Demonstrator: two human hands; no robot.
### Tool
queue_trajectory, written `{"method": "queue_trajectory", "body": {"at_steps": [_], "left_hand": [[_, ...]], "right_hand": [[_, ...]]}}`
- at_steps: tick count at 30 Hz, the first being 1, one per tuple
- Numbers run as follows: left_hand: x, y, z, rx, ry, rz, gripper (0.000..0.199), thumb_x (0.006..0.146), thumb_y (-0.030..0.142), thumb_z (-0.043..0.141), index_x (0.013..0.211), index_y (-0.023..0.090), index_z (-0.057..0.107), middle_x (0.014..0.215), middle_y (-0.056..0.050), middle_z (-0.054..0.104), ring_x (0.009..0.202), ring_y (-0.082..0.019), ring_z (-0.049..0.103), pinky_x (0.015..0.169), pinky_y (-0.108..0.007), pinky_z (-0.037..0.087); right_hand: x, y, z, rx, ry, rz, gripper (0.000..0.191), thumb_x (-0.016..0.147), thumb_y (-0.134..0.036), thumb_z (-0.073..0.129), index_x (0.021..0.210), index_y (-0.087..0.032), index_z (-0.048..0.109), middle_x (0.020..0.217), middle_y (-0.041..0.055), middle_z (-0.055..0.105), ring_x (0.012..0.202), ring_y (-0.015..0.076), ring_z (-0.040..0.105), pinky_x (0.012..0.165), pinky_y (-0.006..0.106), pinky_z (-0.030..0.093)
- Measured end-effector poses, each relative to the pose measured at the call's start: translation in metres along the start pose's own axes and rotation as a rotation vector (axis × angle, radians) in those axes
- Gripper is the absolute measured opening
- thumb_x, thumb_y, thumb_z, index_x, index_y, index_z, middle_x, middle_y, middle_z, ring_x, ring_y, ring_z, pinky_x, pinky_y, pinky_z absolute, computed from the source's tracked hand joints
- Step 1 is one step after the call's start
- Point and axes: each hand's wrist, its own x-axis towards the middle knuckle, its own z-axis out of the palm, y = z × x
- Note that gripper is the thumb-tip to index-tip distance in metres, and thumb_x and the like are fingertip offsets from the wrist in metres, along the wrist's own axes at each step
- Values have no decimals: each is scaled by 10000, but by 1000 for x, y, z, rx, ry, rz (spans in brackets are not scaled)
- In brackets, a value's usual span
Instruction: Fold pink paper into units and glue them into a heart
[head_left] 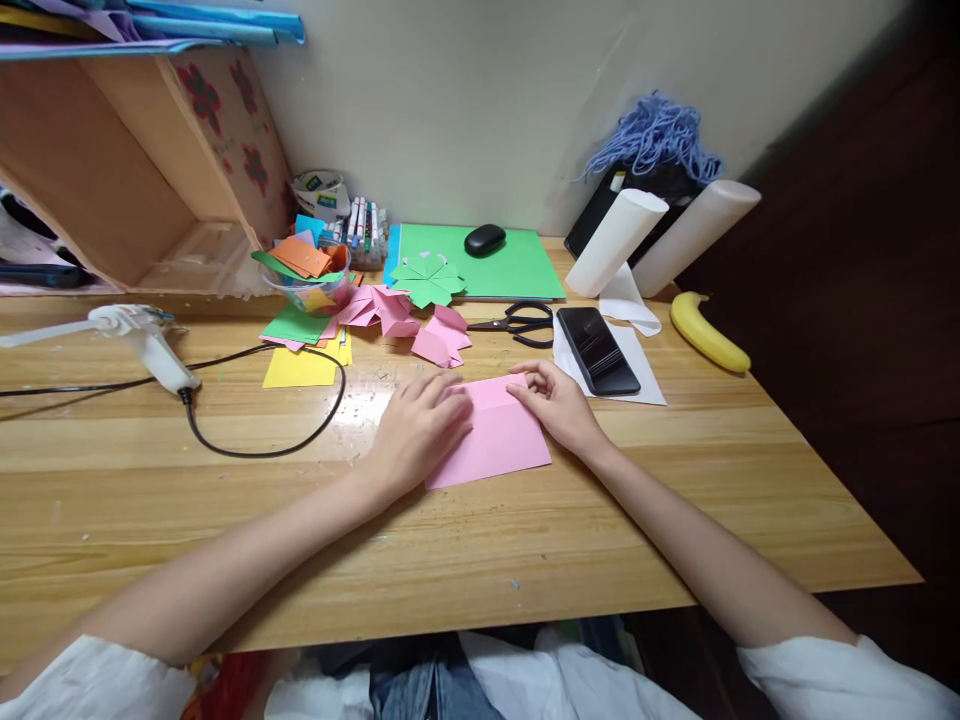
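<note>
A pink sheet of paper (495, 440) lies on the wooden table with a crease across its upper part. My left hand (421, 428) rests over the sheet's left side, its fingers close together and bent, pressing on the paper. At the upper right corner, my right hand (556, 402) pinches the edge between thumb and fingers. Just beyond the sheet are folded pink paper pieces (442, 337) and a green paper flower (429, 279). Black-handled scissors (529, 322) lie behind my right hand.
A phone (598, 350) lies on white paper at the right, near a banana (709, 332) and white rolls (616, 243). At the left are a glue gun (154, 350) with its cable, yellow paper (300, 368) and a tub of scraps (319, 292). A mouse (485, 240) sits behind.
</note>
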Motion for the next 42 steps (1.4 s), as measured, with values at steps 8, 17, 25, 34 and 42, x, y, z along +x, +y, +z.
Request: {"method": "queue_trajectory", "body": {"at_steps": [8,17,25,34,42], "left_hand": [[-3,4,5,64,-178,6,338,874,295,399,1146,116,489,1155,-112,560,1021,-213,531,855,-355,449],[-1,3,6,113,-203,40,399,892,323,344,1184,81,470,1169,-124,554,1046,-220,509,882,-350,432],[0,5,5,153,-209,49,396,895,328,332,1157,72,481,1160,-126,553,1030,-221,513,879,-346,431],[1,3,6,182,-202,123,421,898,293,332,1256,83,404,1301,-104,459,1060,-207,487,895,-341,411],[1,3,6,191,-247,125,420,907,294,303,1259,100,424,1284,-73,486,1085,-210,453,915,-354,389]], "right_hand": [[-11,-17,0,-167,2,-126,463,703,-234,624,1131,-220,448,930,43,606,823,171,587,695,304,496],[-17,-27,-4,-589,-259,-636,200,821,-139,467,977,-181,586,1058,78,603,988,190,544,845,344,458],[-17,-25,-5,-723,-354,-685,198,854,-158,425,937,-163,605,1099,97,598,1018,191,540,836,341,474],[-15,-23,-6,-717,-393,-691,196,832,-136,443,941,-160,603,1110,106,589,1033,197,530,847,352,473],[-14,-25,-7,-693,-407,-656,202,813,-121,465,934,-186,613,1140,95,575,1042,194,527,849,359,472]]}}
